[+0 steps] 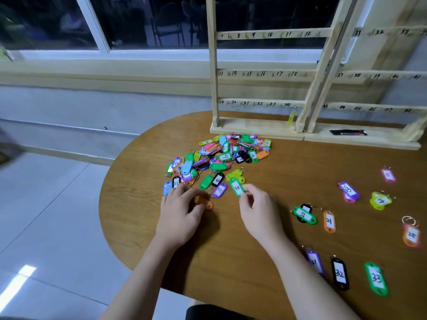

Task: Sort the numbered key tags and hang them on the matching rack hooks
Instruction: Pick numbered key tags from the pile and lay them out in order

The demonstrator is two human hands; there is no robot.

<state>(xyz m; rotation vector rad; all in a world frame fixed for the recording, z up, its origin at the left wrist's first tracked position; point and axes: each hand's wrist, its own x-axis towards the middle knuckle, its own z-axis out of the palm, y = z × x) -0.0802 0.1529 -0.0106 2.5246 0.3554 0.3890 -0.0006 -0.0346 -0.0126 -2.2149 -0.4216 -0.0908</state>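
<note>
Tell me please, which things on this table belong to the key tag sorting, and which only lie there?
Belong to the job:
pile of tags
sorted tags
green tag, pinched by right hand
orange tag, under left hand
numbered racks
yellow tag, already hung

Only lying there:
black flat object on the rack base

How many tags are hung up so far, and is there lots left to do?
Just started. Only one yellow tag hangs on the rack, under 24. About a dozen sorted tags lie spread at the table's right side. Right hand pinches a green tag; left hand holds an orange tag. The big pile remains unsorted.
</note>
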